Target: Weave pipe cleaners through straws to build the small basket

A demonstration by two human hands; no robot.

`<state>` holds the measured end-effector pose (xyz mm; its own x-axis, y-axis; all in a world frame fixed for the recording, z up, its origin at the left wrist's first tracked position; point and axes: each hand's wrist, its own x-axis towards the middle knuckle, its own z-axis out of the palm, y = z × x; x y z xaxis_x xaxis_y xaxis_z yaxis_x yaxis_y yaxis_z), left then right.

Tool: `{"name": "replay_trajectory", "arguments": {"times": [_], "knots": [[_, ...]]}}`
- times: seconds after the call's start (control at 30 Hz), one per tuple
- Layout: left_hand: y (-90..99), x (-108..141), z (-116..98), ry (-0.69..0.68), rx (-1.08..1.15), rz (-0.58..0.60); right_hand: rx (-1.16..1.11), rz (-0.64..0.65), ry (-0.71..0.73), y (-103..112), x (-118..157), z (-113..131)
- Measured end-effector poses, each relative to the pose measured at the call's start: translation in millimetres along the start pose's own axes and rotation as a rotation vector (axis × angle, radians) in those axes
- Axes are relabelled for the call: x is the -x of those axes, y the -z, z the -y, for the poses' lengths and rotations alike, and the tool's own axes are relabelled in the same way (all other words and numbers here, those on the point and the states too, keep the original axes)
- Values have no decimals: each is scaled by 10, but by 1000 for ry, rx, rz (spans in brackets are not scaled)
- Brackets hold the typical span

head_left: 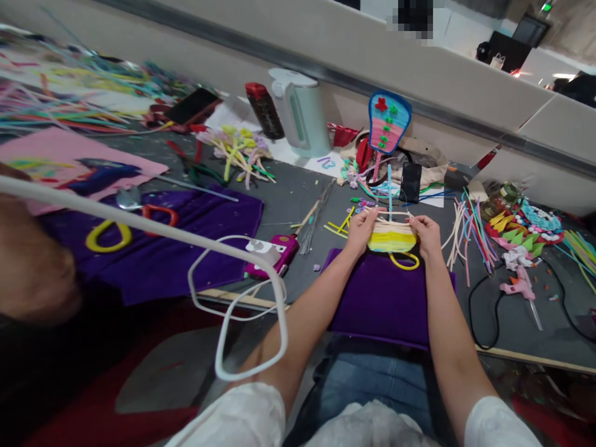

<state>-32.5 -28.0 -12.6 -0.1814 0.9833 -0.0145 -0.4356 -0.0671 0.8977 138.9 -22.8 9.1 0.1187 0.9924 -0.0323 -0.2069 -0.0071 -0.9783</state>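
Note:
My left hand [362, 231] and my right hand [426, 234] pinch opposite sides of a small panel of pipe cleaners [392, 241], striped cream at the top and yellow below. A cream strand stretches between my fingertips along its upper edge. Beneath the panel's lower edge sticks out a yellow loop [404, 267]; what it belongs to is hidden. Under my forearms lies a purple cloth [382, 298]. Short yellow pipe cleaners [342, 225] lie just left of my left hand. A light blue pipe cleaner [390, 186] stands out beyond the panel.
A pink glue gun [519, 284] with a black cord lies at right, near loose pipe cleaners [475, 230]. Behind are a kettle [307, 115], a dark bottle [264, 112] and a phone [410, 182]. Left, a white cable [162, 217] crosses before another person's blurred arm [32, 267].

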Motion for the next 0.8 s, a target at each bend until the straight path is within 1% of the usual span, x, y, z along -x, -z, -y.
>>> {"name": "replay_trajectory", "arguments": {"times": [0.07, 0.13, 0.3, 0.4, 0.53, 0.67, 0.8], "knots": [[-4, -7, 26, -84, 4, -49, -22, -20, -2, -31, 0, -21], [-16, -1, 38, -114, 33, -76, -33, -40, 7, -60, -4, -46], [-49, 36, 36, -41, 144, -26, -93, -107, 26, -104, -13, -80], [-52, 33, 41, 3, 200, -10, -126, -123, 41, -112, -5, -70], [-24, -5, 57, 17, 203, -14, -130, -134, 102, -113, 11, -45], [15, -39, 69, 32, 176, -22, -103, -168, 131, -94, -5, -50], [35, -46, 73, 83, 212, -12, 14, -204, 177, -50, -52, -103]]}}
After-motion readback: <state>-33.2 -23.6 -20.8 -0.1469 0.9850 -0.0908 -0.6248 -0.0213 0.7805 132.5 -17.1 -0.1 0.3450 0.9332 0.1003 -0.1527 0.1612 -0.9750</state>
